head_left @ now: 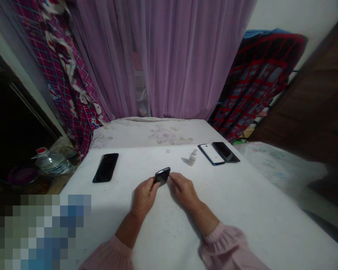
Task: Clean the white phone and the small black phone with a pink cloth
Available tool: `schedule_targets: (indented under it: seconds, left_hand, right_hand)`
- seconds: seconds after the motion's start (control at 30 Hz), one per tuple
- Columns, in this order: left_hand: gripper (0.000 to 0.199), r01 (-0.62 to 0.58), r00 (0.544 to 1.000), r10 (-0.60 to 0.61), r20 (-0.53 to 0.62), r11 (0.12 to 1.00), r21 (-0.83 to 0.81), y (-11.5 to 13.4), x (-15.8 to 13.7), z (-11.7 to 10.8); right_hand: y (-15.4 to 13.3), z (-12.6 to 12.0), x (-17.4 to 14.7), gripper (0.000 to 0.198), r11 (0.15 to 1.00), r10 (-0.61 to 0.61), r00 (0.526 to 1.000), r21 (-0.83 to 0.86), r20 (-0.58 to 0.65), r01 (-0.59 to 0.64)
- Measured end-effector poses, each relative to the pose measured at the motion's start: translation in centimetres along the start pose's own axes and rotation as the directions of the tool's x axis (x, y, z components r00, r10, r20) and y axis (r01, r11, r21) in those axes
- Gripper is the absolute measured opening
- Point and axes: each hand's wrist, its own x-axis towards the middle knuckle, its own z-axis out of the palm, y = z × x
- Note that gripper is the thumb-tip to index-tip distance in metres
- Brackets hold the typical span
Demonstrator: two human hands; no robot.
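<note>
A dark smartphone (162, 176) with a silvery edge is held tilted above the table's middle. My left hand (143, 197) is closed round its left side, the thumb lying over its lower part. Beside the phone's right edge, my right hand (183, 188) has its fingers curled together, with the fingertips at or very near that edge. Whatever those fingers may pinch is hidden. Beyond my right hand stands a small white dropper-like bottle (192, 158) with a narrow tip. A tiny whitish piece (168, 151), perhaps a cap, lies farther back.
A black phone (106, 168) lies on the white-covered table (169, 232) at left. At the back right are a white phone (212, 153) on a dark flat piece and another black phone (226, 152). Purple curtains (180, 60) hang behind. A water jug (53, 162) stands off the left edge.
</note>
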Motion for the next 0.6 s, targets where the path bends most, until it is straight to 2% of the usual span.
schedule_targets:
  seconds: [0.07, 0.17, 0.23, 0.3, 0.43, 0.5, 0.6]
  left_hand:
    - [0.020, 0.094, 0.995, -0.092, 0.034, 0.994, -0.062, -0.2, 0.1, 0.0]
    - [0.023, 0.206, 0.978, -0.197, 0.075, 0.967, -0.148, -0.5, 0.2, 0.2]
    - [0.026, 0.241, 0.969, -0.226, 0.098, 0.952, -0.191, -0.7, 0.3, 0.3]
    - [0.027, 0.251, 0.966, -0.228, 0.123, 0.941, -0.229, -0.9, 0.4, 0.4]
    - [0.029, 0.213, 0.969, -0.163, 0.185, 0.932, -0.292, -0.9, 0.5, 0.4]
    - [0.032, 0.182, 0.968, -0.116, 0.222, 0.935, -0.304, -0.7, 0.6, 0.3]
    - [0.038, 0.170, 0.951, -0.092, 0.296, 0.954, -0.248, 0.0, 0.8, -0.2]
  right_hand:
    - [0.4, 0.2, -0.2, 0.029, 0.991, 0.126, 0.989, 0.048, -0.072, -0.123]
    - [0.4, 0.1, -0.1, 0.027, 0.957, 0.283, 0.948, 0.108, -0.149, -0.269]
    - [-0.1, 0.0, 0.2, 0.023, 0.964, 0.260, 0.951, 0.107, -0.169, -0.244]
    - [-0.9, -0.2, 0.9, 0.019, 0.984, 0.174, 0.965, 0.077, -0.196, -0.162]
    - [-2.3, 0.1, 2.4, 0.018, 0.999, 0.033, 0.979, 0.005, -0.200, -0.032]
    - [-2.5, 0.4, 2.7, 0.016, 0.998, 0.008, 0.984, -0.057, -0.179, -0.018]
    - [-1.8, 0.7, 2.3, 0.015, 0.994, 0.035, 0.993, -0.100, -0.111, -0.046]
